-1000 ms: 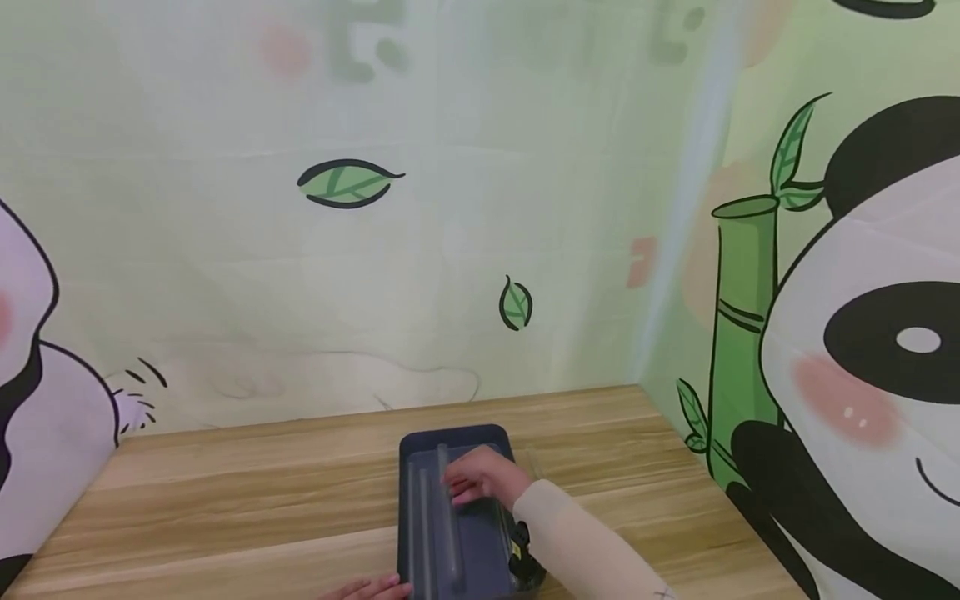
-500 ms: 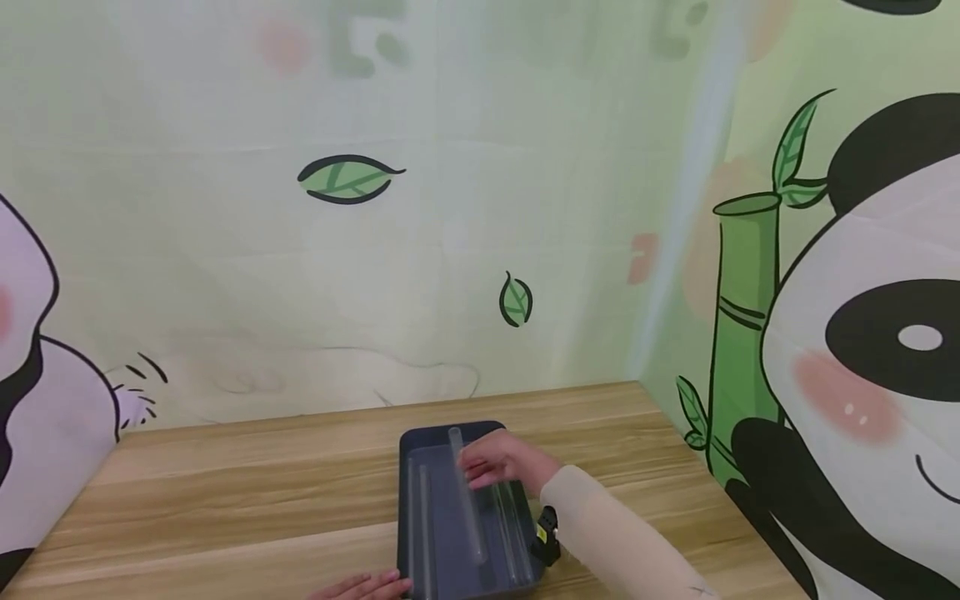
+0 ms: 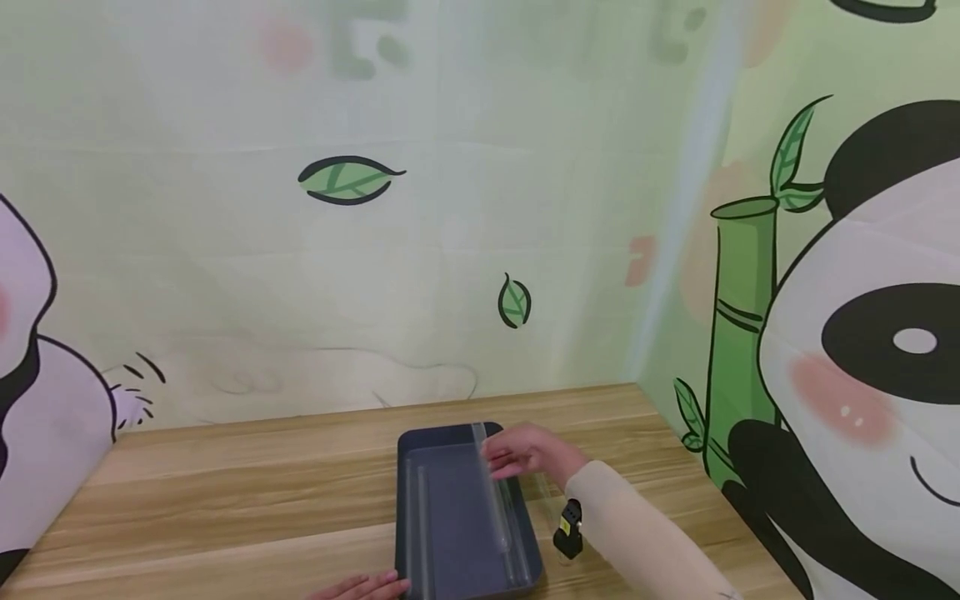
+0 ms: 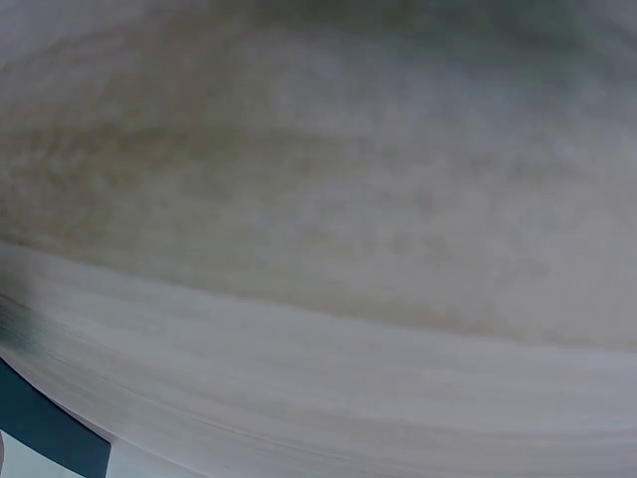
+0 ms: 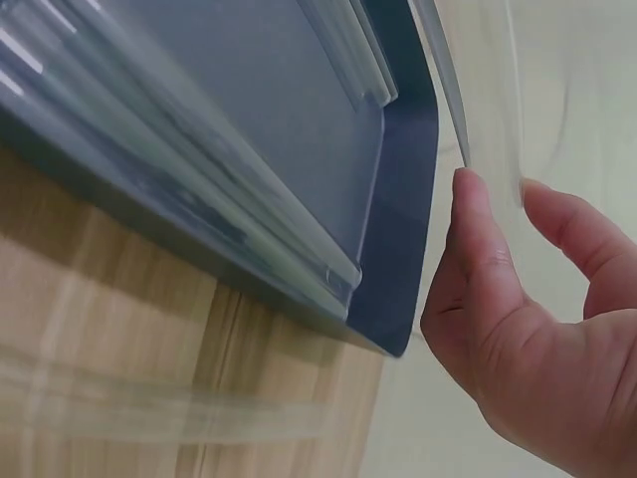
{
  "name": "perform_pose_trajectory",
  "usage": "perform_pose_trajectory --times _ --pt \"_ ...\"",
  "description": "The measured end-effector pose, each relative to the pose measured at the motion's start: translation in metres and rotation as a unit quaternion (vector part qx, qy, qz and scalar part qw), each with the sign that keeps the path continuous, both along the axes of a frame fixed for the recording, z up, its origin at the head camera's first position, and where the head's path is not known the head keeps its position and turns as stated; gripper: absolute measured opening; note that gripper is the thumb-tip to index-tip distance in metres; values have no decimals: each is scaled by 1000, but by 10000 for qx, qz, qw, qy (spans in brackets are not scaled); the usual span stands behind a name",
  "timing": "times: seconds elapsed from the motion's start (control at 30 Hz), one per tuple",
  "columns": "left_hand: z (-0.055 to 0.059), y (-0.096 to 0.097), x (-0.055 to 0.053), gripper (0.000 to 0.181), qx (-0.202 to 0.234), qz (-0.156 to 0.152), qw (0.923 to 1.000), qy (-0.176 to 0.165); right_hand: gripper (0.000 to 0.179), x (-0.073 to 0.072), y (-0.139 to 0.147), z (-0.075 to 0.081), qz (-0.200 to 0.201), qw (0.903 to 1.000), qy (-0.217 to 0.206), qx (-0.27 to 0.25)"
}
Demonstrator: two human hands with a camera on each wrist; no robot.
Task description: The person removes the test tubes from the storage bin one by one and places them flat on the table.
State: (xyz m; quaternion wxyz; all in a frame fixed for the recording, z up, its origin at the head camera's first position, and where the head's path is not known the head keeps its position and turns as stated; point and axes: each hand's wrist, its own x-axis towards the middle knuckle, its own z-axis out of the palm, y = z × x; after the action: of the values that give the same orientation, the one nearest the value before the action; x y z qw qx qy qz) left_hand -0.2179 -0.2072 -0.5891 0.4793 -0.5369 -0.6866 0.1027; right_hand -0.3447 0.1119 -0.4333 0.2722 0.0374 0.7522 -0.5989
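My right hand [image 3: 528,450] pinches a clear plastic tube [image 3: 491,496] near its far end, over the right part of a dark blue tray [image 3: 457,508]. In the right wrist view, thumb and fingertips grip the tube [image 5: 488,90] from both sides, above the tray's end wall [image 5: 408,169]. More clear tubes lie along the tray's right side [image 5: 229,169] and left side [image 3: 423,517]. My left hand [image 3: 360,587], partly cut off by the frame's bottom, has its fingers extended against the tray's left edge. The left wrist view shows no hand clearly, only blurred tabletop.
Another clear tube [image 5: 149,403] lies on the wooden table [image 3: 247,492], right of the tray. A wall cloth [image 3: 225,250] printed with pandas and leaves rises behind the table and along its right side. A black strap device [image 3: 568,529] sits at the right wrist.
My right hand has moved right with the pinched tube, from the tray's middle toward its right side. The left hand stays at the tray's left edge.
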Motion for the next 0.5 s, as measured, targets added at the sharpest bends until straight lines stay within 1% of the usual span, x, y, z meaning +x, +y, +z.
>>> perform_pose_trajectory --times 0.07,0.13,0.33,0.5 --pt "-1 0 -1 54 -1 14 10000 81 29 -1 3 2 15 10000 9 7" --pt "-2 0 -2 54 -9 25 10000 69 30 -2 7 3 71 10000 6 26" --pt "0 1 2 53 46 17 9999 -107 30 -4 17 4 200 9997 51 126" --pt "2 2 3 54 86 40 9999 -96 26 -4 28 4 126 9997 105 155"
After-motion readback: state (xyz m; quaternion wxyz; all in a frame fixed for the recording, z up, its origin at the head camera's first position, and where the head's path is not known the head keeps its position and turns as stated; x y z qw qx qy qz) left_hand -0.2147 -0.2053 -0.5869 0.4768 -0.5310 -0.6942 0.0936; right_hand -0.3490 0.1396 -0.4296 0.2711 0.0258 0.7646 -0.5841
